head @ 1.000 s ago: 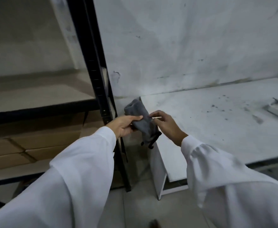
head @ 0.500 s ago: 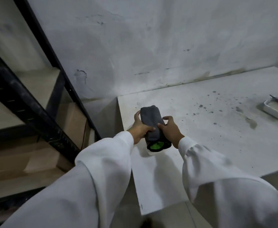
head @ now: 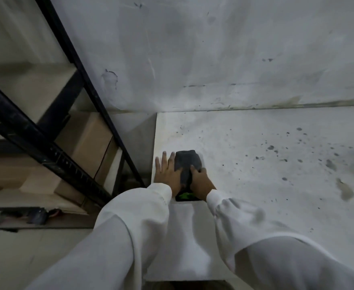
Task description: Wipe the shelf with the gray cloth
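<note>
The folded gray cloth (head: pixel 186 164), with a green patch at its near end, lies on the white table (head: pixel 255 164) near the table's left edge. My left hand (head: pixel 167 172) lies flat beside the cloth on its left, fingers straight, its thumb side against the cloth. My right hand (head: pixel 201 182) rests on the cloth's right side with fingers curled over it. The black metal shelf rack (head: pixel 46 143) with beige boards stands to the left of the table.
Cardboard boxes (head: pixel 88 141) sit on the rack's lower board. The white wall (head: pixel 213 49) rises right behind the table. Dark spots (head: pixel 297 155) stain the table's right part. Some dark items (head: pixel 35 215) lie low under the rack.
The cloth has gone from held in the air between both hands down onto the table. My left hand has flattened beside it. The view has tilted down toward the table.
</note>
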